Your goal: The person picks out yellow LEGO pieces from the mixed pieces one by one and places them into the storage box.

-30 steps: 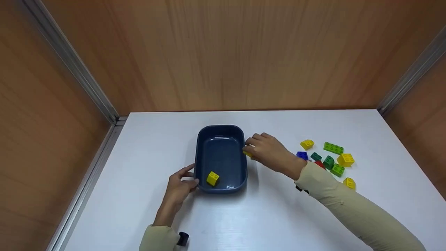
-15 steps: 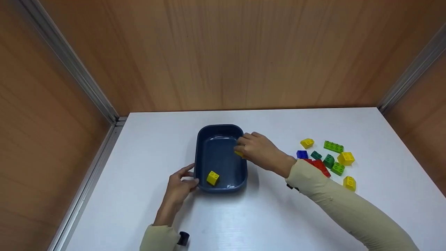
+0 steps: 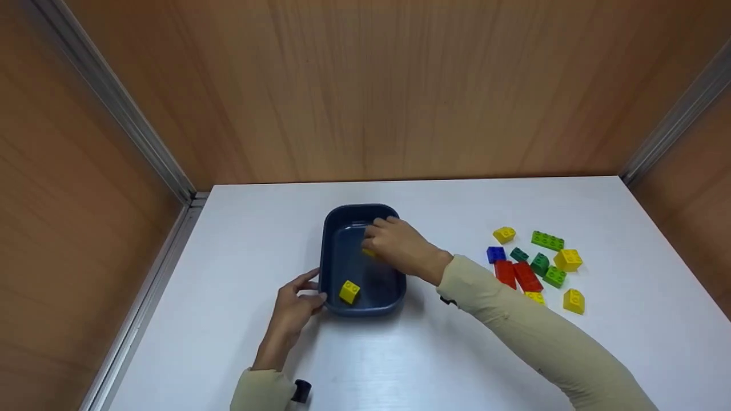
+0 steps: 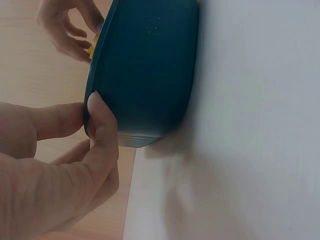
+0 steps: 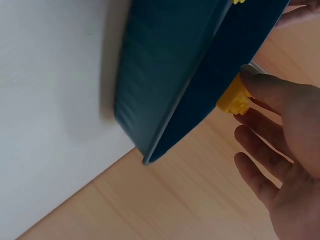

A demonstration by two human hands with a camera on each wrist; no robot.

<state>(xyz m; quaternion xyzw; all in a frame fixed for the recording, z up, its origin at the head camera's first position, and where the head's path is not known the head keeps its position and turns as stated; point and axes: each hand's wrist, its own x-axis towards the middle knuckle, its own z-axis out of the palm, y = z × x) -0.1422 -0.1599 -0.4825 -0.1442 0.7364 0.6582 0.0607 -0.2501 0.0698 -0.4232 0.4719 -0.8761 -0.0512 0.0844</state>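
A dark blue tray [image 3: 365, 312] stands on the white table with one yellow brick [image 3: 349, 291] at its near left corner. My left hand [image 3: 294, 311] pinches the tray's left rim; in the left wrist view the thumb [image 4: 103, 117] lies against the outer wall. Over the tray's right half, my right hand [image 3: 402, 245] pinches another yellow brick [image 5: 233, 96] between thumb and fingers. Only a sliver of that brick shows in the head view, the rest being behind the fingers.
Right of the tray lie several loose bricks, among them a blue brick [image 3: 496, 254], a red brick [image 3: 527, 277], a light green brick [image 3: 547, 240] and a yellow brick [image 3: 567, 260]. A wooden panel [image 3: 365, 91] rises behind the white table [image 3: 257, 228].
My right hand has moved left with the yellow brick, from beside the tray's right rim to over its inside. Red bricks have come out from behind the sleeve. The left hand stays put.
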